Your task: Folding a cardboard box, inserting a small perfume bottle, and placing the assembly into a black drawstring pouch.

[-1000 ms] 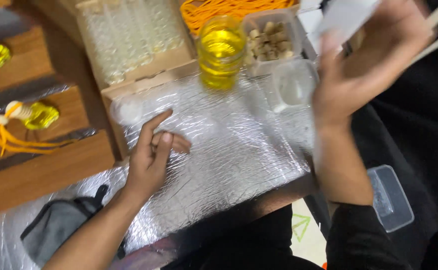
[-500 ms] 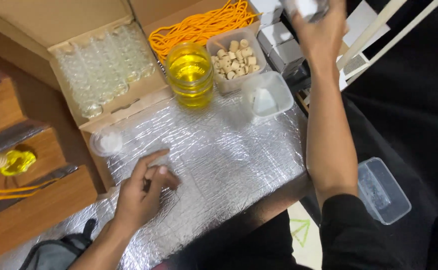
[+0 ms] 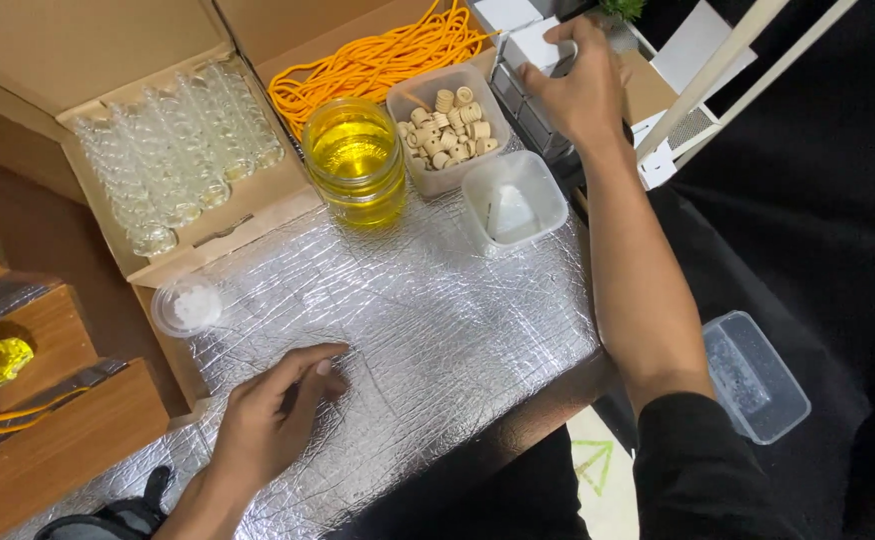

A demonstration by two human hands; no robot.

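Silver foil mat point(image 3: 438, 330) covers the bench. Left hand point(image 3: 273, 415) rests flat on it, fingers loose, holding nothing. Cardboard box of clear vials point(image 3: 173, 150) sits far left w/ round white lid point(image 3: 188, 305); yellow jar point(image 3: 356, 160) mid. Right hand point(image 3: 583, 90) grips small white box point(image 3: 536, 45) at far edge; forearm could knock the clear square tub point(image 3: 513, 200).

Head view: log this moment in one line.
left hand: flat on foil mat | right hand: grasping white box | yellow jar: upright, untouched
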